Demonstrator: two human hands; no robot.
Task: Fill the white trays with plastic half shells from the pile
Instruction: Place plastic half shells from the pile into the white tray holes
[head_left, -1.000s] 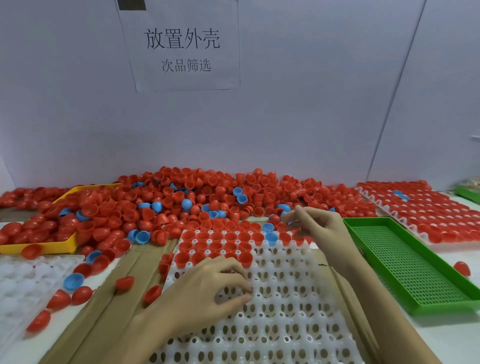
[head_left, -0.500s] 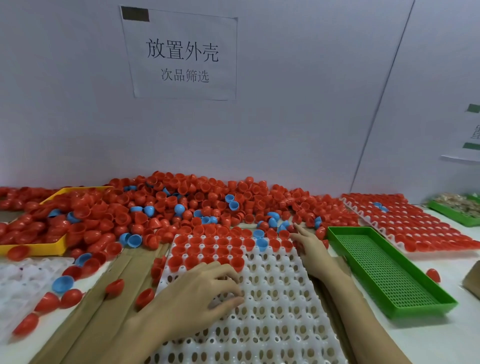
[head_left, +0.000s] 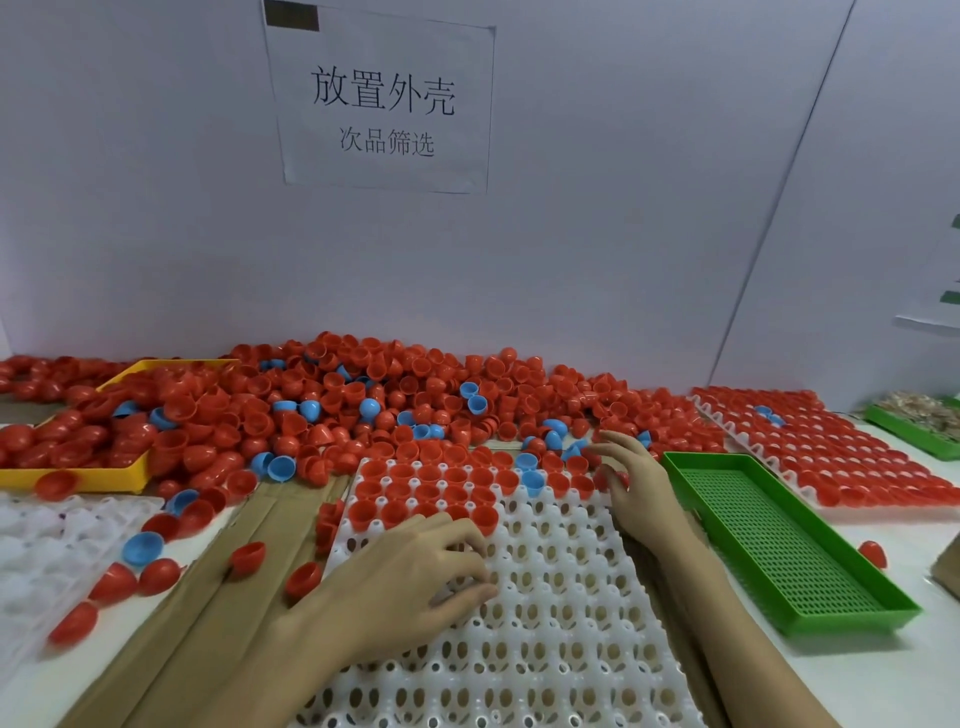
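A broad pile of red and blue plastic half shells (head_left: 363, 405) runs along the foot of the white wall, spilling over a yellow plastic tray (head_left: 111, 480) at the left, so the supply is far from used up. At the far right lies a white tray already filled with red shells (head_left: 841, 457), a few blue ones among them; that tray looks done.

The white moulded plastic tray with rows of round pockets (head_left: 545, 623) in front of the person is the one in hand. Only its far rows hold shells, mostly red with a blue one or two, and the third row stops partway across. By far the larger part of its pockets, toward the person, stands empty. I judge this tray to be roughly a fifth full.

A second white pocketed tray (head_left: 36, 551) at the left edge shows no seated shells, with loose ones scattered on and beside it. A long green perforated plastic tray (head_left: 779, 545) just right of the working tray holds nothing.

The left hand (head_left: 410, 582) rests on the tray below the filled rows, fingers curled; whether it holds a shell I cannot tell. The right hand (head_left: 634, 488) reaches to the tray's far right corner at the pile's edge, fingers spread and touching shells, pinching none that I can see.
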